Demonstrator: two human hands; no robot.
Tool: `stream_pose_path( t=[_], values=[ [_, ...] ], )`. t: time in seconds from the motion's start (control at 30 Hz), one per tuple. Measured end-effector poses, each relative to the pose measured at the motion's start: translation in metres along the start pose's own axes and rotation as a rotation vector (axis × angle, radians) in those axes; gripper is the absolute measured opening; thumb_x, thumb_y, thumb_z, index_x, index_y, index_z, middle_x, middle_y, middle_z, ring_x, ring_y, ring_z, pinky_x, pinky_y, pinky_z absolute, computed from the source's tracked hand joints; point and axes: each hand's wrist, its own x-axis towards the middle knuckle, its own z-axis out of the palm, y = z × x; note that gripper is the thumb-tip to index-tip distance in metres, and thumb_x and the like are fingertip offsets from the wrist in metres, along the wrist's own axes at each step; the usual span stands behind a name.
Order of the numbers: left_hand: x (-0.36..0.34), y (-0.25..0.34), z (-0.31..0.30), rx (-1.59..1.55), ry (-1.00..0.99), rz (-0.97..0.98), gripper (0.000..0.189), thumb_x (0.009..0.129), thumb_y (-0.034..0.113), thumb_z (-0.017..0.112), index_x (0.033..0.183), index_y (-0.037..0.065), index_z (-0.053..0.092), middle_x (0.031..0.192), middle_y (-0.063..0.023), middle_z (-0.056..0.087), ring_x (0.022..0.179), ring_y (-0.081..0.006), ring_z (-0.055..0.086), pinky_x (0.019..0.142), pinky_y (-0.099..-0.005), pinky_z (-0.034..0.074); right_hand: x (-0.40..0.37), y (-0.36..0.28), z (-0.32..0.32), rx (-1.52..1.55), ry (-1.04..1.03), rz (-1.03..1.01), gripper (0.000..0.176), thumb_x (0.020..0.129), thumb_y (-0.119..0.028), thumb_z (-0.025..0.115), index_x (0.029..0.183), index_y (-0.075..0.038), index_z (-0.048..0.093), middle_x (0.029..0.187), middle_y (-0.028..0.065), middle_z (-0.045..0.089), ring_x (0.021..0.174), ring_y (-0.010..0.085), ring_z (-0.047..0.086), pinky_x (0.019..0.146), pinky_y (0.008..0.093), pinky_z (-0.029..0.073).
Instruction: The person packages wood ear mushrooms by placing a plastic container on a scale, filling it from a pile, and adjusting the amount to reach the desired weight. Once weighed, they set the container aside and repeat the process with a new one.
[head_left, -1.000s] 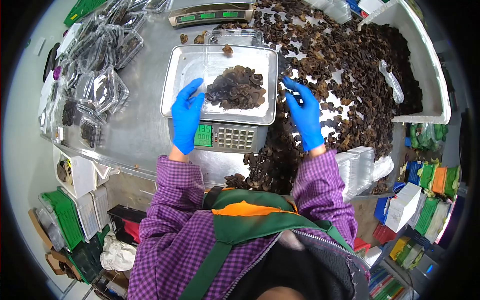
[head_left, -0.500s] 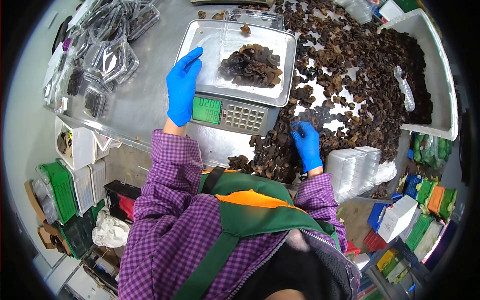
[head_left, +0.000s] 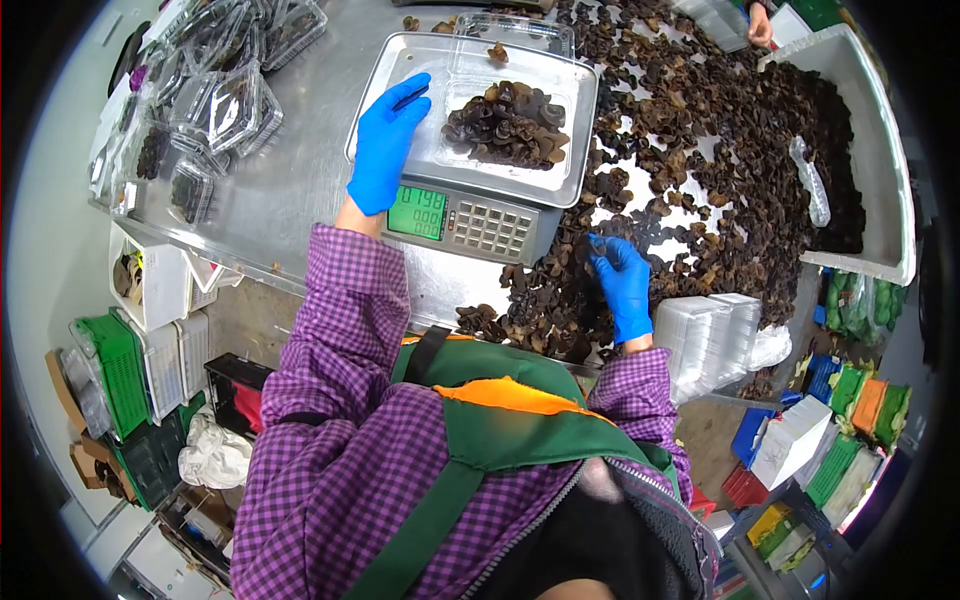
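Note:
My left hand (head_left: pixel 385 145), in a blue glove, lies at the left side of the metal weighing pan (head_left: pixel 405 68) with its fingers stretched out, beside a clear plastic box (head_left: pixel 456 88). A heap of dark wood ear mushrooms (head_left: pixel 508 128) sits in the box's base, and a small brown piece (head_left: pixel 498 52) lies on its lid side. The digital scale (head_left: pixel 492 229) shows about 0.198 on its green display (head_left: pixel 417 212). My gloved right hand (head_left: pixel 622 285) is low over loose wood ear mushrooms (head_left: pixel 565 300), fingers curled together; whatever is between the fingertips blends with the dark pile.
Filled clear boxes (head_left: pixel 235 110) are piled at the left. More mushrooms spread across the right of the table toward a white foam bin (head_left: pixel 890 160). Stacked clear trays (head_left: pixel 695 340) stand near my right wrist. Another person's hand (head_left: pixel 760 25) shows at the top right.
My left hand has shifted slightly up and right along the pan. The display went from about 0.200 to 0.198. Another person's hand has come further into view.

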Motion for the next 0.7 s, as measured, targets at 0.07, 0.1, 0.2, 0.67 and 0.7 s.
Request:
stream_pose_path(
  t=[0.07,0.1,0.2,0.67,0.7],
  values=[
    [0.011,-0.012,0.003,-0.009,-0.002,-0.051,0.044,0.09,0.016,0.059,0.132,0.004,0.053,0.129,-0.0088,0.057,0.115,-0.0159,0.054,0.097,-0.0293,0.041,0.001,0.002,-0.001,-0.018,0.0,-0.001,0.023,0.083,0.002,0.065,0.106,0.0,0.064,0.099,0.0085,0.07,0.086,0.0121,0.064,0.079,0.0278,0.051],
    [0.017,-0.018,0.004,-0.019,-0.006,-0.099,0.048,0.09,0.016,0.06,0.134,0.004,0.05,0.13,-0.0084,0.057,0.115,-0.0156,0.054,0.097,-0.0292,0.041,0.001,0.004,-0.002,-0.024,-0.017,0.012,0.027,0.082,0.004,0.064,0.108,-0.001,0.064,0.101,0.0095,0.069,0.089,0.0141,0.065,0.082,0.0286,0.051],
    [0.031,-0.03,0.011,-0.03,-0.051,-0.203,0.052,0.089,0.018,0.061,0.137,0.006,0.046,0.13,-0.0088,0.055,0.115,-0.0156,0.053,0.097,-0.0288,0.041,0.003,0.015,-0.006,-0.097,-0.102,-0.019,0.039,0.078,0.006,0.064,0.115,-0.005,0.062,0.108,0.0121,0.066,0.098,0.0192,0.063,0.089,0.0309,0.049],
    [0.051,-0.037,0.018,-0.208,-0.271,-0.11,0.07,0.075,-0.003,0.053,0.143,0.0,0.035,0.135,-0.0127,0.051,0.129,-0.0188,0.044,0.099,-0.0264,0.038,0.119,-0.145,-0.001,0.12,-0.048,-0.353,0.048,0.085,-0.006,0.064,0.131,-0.012,0.054,0.118,0.0083,0.062,0.099,0.0147,0.061,0.085,0.0295,0.05],
    [0.05,-0.036,0.018,-0.213,-0.251,-0.138,0.071,0.075,-0.003,0.053,0.143,0.0,0.035,0.134,-0.0125,0.051,0.127,-0.0182,0.045,0.099,-0.026,0.038,0.133,-0.156,0.01,0.058,-0.066,-0.373,0.052,0.084,-0.009,0.066,0.133,-0.014,0.052,0.121,0.0102,0.059,0.103,0.0184,0.06,0.087,0.0315,0.05]
  ],
)
